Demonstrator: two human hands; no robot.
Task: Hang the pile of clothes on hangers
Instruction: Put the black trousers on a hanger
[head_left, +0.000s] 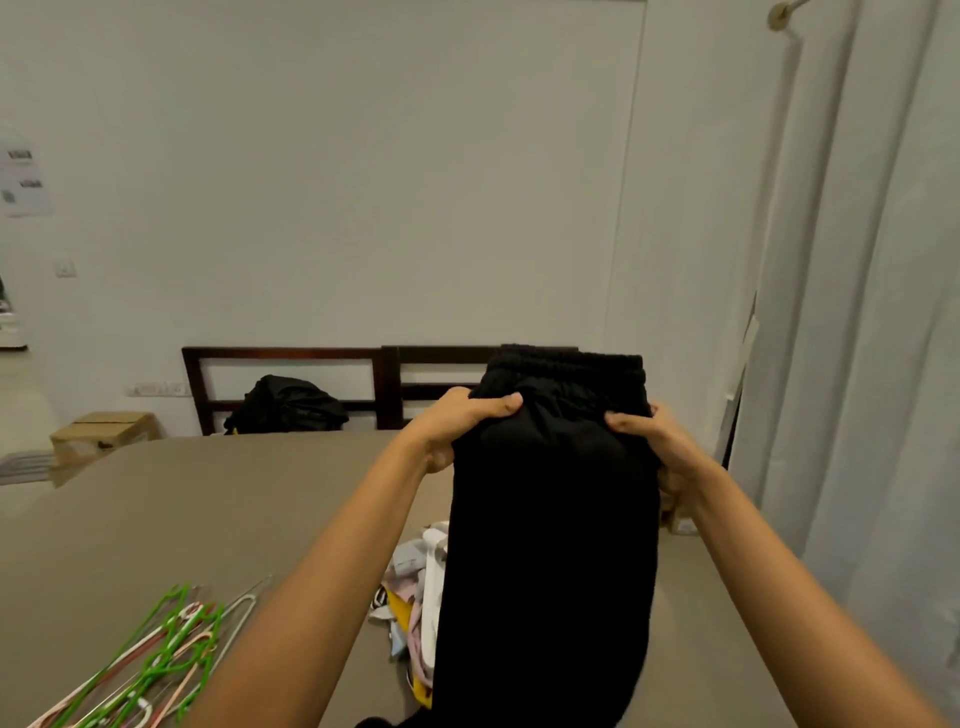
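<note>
The left grip (460, 423) and right grip (657, 444) each pinch one side of the black trousers (550, 519) just under the elastic waistband, fingers curled into the cloth, holding them up in the air above the surface (208, 509). The legs hang down in front of the pile of clothes (415, 587). The hangers (150, 660) lie well apart to the left. Freeing one grip to reach a hanger could let the trousers slump sideways, or snag and drag the pile.
</note>
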